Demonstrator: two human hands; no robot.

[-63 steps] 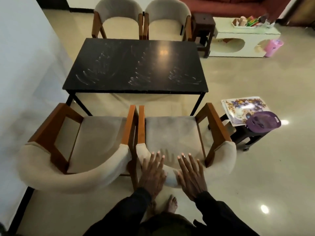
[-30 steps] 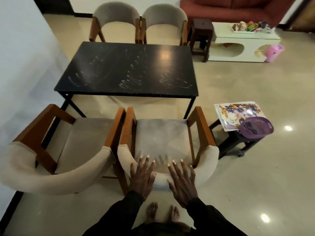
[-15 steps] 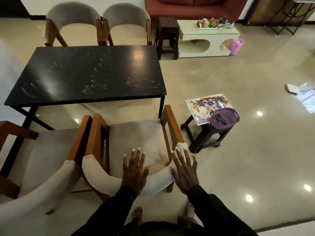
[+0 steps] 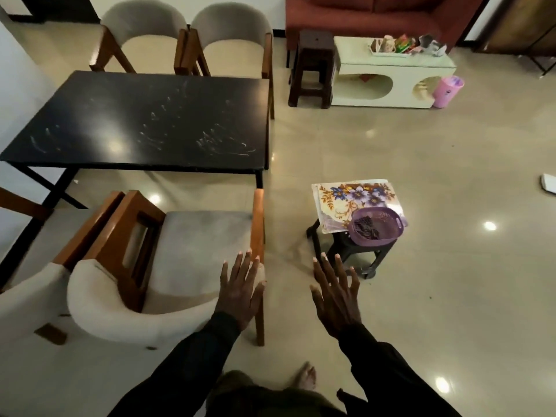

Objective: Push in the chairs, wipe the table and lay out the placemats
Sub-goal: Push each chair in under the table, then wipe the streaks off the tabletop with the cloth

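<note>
The black table (image 4: 144, 121) shows dusty smears on its top. A grey-cushioned wooden chair (image 4: 180, 251) stands at its near side, seat facing the table. My left hand (image 4: 240, 290) lies flat with straight fingers on the right end of that chair's padded backrest. My right hand (image 4: 337, 296) hovers open over the floor, right of the chair, touching nothing. Floral placemats (image 4: 352, 197) lie stacked on a dark stool (image 4: 340, 245), with a purple basket (image 4: 376, 225) holding a dark cloth on top of them.
A second near chair (image 4: 27, 296) sits at the left edge. Two more chairs (image 4: 186, 34) stand at the table's far side. Further back are a brown stool (image 4: 313, 64), a white low table (image 4: 391, 76), a pink bin (image 4: 446, 91) and a red sofa (image 4: 361, 16).
The view has swung right. My right hand has come off the chair's backrest and now hangs over the floor. My left hand has slid to the backrest's right end.
</note>
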